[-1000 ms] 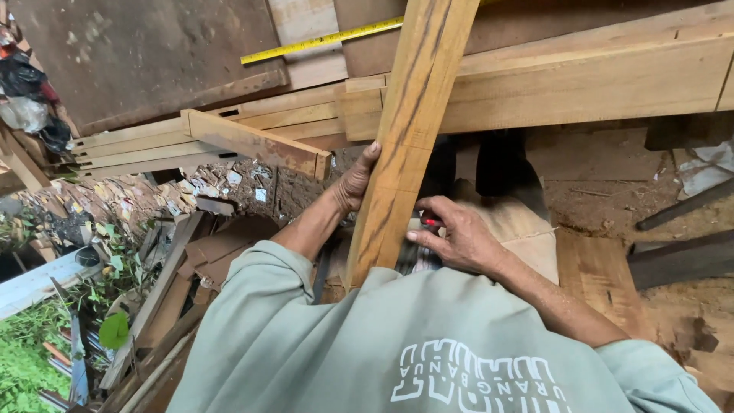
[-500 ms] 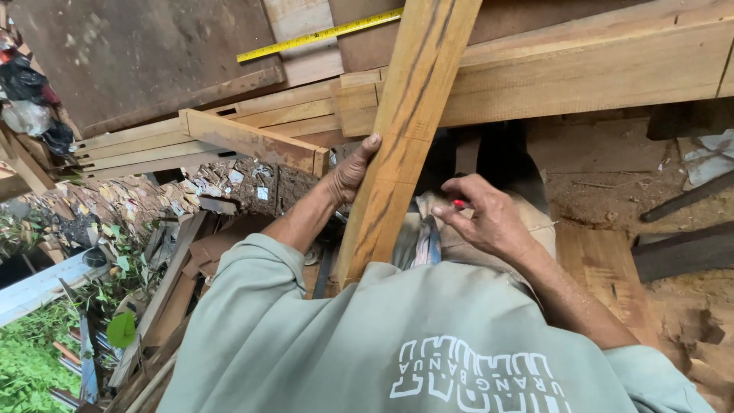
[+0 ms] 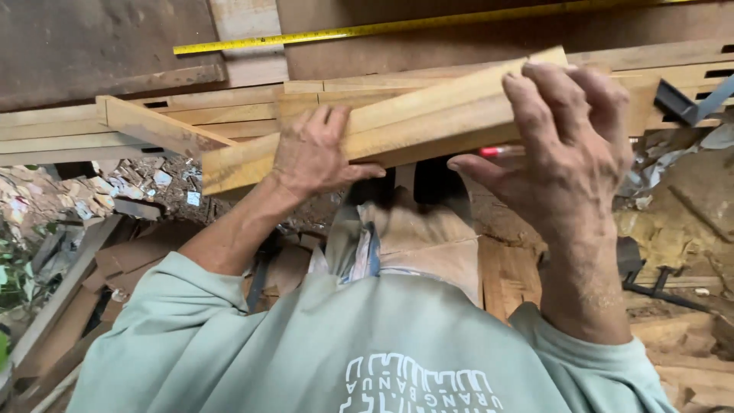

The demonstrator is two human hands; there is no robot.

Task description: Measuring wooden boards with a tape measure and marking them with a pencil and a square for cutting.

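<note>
A short pale wooden board (image 3: pixel 428 115) lies nearly level in front of my chest, one end low at the left, the other high at the right. My left hand (image 3: pixel 312 153) grips it near its left part, fingers over the top and thumb beneath. My right hand (image 3: pixel 562 145) grips its right end from above. A red pencil (image 3: pixel 498 151) pokes out under the board beside my right thumb, seemingly held in that hand.
Behind the board is a stack of long planks (image 3: pixel 191 115) and a dark panel with a yellow tape measure (image 3: pixel 321 34) stretched across it. Scrap wood (image 3: pixel 69 283) and debris lie lower left; dirt ground and offcuts (image 3: pixel 688 252) lie at right.
The board, which stood upright against the planks, has swung down to nearly level. My right hand rose from near my lap to grip its right end. The view shifted right.
</note>
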